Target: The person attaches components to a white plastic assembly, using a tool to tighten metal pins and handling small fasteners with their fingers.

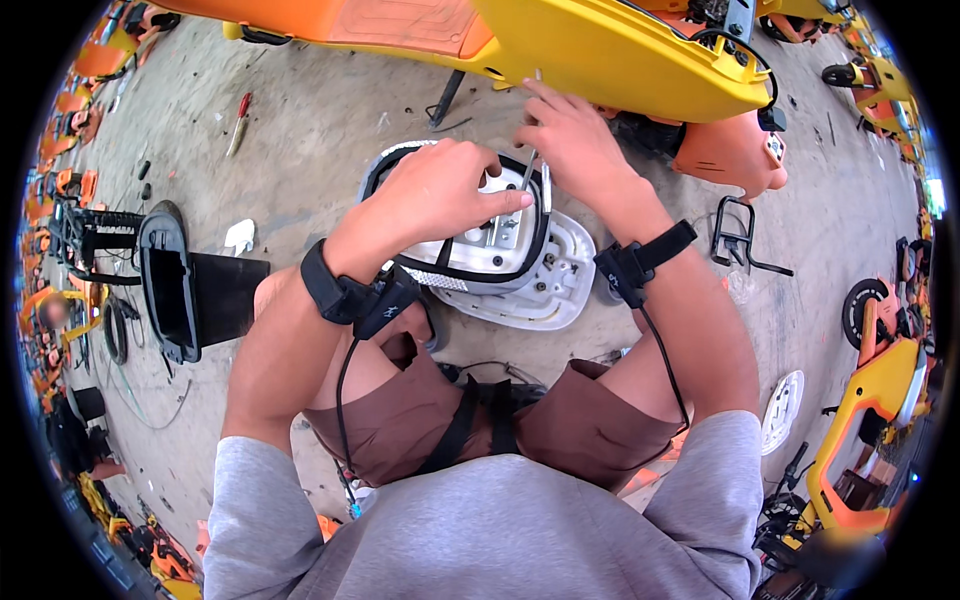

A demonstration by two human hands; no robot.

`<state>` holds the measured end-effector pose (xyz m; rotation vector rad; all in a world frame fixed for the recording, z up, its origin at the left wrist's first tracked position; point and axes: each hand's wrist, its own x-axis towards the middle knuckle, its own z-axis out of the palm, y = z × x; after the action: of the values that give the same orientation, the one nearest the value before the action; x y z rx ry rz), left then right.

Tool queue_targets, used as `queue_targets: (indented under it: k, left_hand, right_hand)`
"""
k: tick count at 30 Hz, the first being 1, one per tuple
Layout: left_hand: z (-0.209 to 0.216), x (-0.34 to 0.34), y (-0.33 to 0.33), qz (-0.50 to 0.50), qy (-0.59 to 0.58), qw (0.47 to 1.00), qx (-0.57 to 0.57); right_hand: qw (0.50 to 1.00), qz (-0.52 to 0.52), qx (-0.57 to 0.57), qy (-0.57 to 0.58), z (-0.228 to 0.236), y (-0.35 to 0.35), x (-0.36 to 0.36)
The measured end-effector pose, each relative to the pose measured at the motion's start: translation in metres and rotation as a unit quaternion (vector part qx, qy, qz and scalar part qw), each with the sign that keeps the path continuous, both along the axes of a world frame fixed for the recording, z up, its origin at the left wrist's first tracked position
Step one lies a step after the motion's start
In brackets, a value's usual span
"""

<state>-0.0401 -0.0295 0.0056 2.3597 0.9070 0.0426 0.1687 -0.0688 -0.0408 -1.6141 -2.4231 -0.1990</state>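
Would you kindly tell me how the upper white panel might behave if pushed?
The upper white panel is probably stiff, judging by its moulded, solid-looking face. It might slide or rock, since it overlaps another white panel beneath.

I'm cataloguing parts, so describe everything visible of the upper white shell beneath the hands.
The upper white shell is rounded and looks like hard plastic, with a black band around its edge and a pale, textured outer side. Metal hardware and dark round fittings show inside. It lies hollow side up, overlapping a second white shell. The left hand hides part of it; contact is unclear.
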Motion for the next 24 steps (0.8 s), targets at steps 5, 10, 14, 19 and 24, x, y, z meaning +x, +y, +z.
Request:
queue_targets:
  k: [5, 10, 14, 19, 24]
  left_hand:
    - [0.004, -0.007, 0.001, -0.004, -0.022, 1.000, 0.002]
    - [0.003, -0.007, 0.003, -0.014, -0.018, 1.000, 0.011]
    - [0.005, -0.007, 0.002, -0.013, 0.005, 1.000, -0.005]
    - [0.006, -0.008, 0.004, -0.010, 0.024, 1.000, -0.013]
    - [0.003, -0.012, 0.007, 0.014, 0.010, 1.000, -0.004]
  right_hand:
    - [1.000, -0.011, -0.003, -0.016, 0.001, -0.005, 0.004]
    - [0.998, -0.044, -0.001, -0.050, 0.002, -0.011, -0.010]
    - [0.993, -0.089, 0.000, -0.072, 0.003, -0.013, -0.024]
    - [0.989, -0.124, -0.001, -0.086, 0.001, -0.014, -0.034]
    - [0.989, -0.065, 0.031, -0.126, 0.006, -0.010, -0.027]
